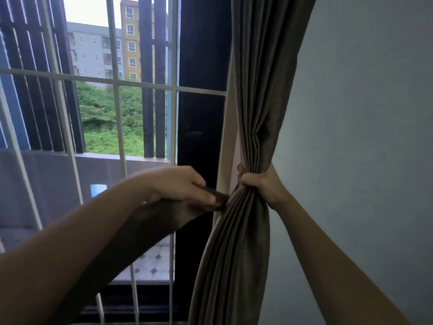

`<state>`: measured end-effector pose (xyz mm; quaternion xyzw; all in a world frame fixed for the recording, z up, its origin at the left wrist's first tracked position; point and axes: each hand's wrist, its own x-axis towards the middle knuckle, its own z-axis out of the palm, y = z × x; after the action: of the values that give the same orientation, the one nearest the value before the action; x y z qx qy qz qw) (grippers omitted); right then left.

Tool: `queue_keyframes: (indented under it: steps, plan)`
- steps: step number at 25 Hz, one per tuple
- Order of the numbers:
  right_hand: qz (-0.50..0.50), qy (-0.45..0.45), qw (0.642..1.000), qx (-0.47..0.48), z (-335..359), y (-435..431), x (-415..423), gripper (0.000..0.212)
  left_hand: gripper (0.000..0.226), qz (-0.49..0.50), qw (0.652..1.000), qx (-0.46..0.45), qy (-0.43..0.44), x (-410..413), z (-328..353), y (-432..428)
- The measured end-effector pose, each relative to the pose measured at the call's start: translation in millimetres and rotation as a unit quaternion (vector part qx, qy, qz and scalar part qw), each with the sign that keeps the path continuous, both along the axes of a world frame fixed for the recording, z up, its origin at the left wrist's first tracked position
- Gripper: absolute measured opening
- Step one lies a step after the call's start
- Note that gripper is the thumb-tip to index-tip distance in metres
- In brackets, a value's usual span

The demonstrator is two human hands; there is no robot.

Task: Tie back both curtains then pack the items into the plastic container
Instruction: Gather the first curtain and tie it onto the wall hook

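Observation:
A brown-grey curtain [257,90] hangs at the right side of the window, gathered into tight folds at waist height. My right hand [260,184] grips the bunched folds from the wall side. My left hand [182,186] pinches a dark brown tie-back band [164,214], whose end meets the curtain just left of the gather. The band trails back along and under my left forearm. The plastic container and the items for packing are out of view.
A white metal window grille [117,83] spans the left half, with a dark door frame [201,113] beside the curtain. A plain pale wall [363,137] fills the right. Outside lie a balcony with a tiled floor [154,263], greenery and apartment blocks.

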<state>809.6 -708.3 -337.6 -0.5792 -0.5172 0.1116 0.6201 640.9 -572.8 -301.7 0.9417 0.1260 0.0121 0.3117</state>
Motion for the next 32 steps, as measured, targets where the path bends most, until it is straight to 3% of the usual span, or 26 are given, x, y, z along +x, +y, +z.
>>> queue_keyframes:
  steps: [2,7,11,13,18,22,26,28,30,32]
  plan:
    - [-0.031,-0.02,0.999,0.007,0.4,6.7,-11.0,0.019,0.03,0.003,0.999,-0.029,-0.031,-11.3,-11.8,-17.2]
    - [-0.076,-0.039,0.996,-0.006,7.4,0.7,-37.0,0.02,0.022,0.032,0.961,-0.241,-0.135,-26.9,-42.7,-45.8]
    - [-0.179,-0.042,0.973,-0.138,17.0,-0.8,-42.0,0.077,0.027,0.082,0.914,-0.345,-0.198,-22.2,-64.9,-75.3]
    - [-0.202,-0.03,0.957,-0.204,25.0,-3.7,-51.0,0.093,0.03,0.089,0.903,-0.367,-0.206,-19.4,-70.5,-85.7]
    - [-0.201,-0.05,0.954,-0.218,40.8,-23.2,-65.1,0.045,0.023,0.089,0.898,-0.363,-0.233,-14.5,-76.0,-111.1]
    - [-0.22,-0.051,0.948,-0.223,40.2,-26.3,-68.8,0.037,0.027,0.146,0.908,-0.295,-0.26,-7.8,-80.4,-128.5]
    - [-0.207,-0.046,0.946,-0.244,45.7,-27.4,-67.2,0.022,0.022,0.219,0.892,-0.216,-0.333,-10.8,-81.4,-150.1]
    - [-0.218,-0.041,0.942,-0.253,46.7,-25.4,-65.4,0.029,0.01,0.205,0.905,-0.215,-0.304,-14.1,-79.5,-144.4]
    - [-0.236,-0.031,0.939,-0.248,45.8,-23.0,-64.2,0.037,0.012,0.212,0.924,-0.191,-0.253,-23.3,-78.7,-125.0]
    - [-0.253,-0.028,0.939,-0.233,43.2,-22.5,-62.8,0.033,0.006,0.211,0.94,-0.175,-0.202,-38.4,-76.6,-101.3]
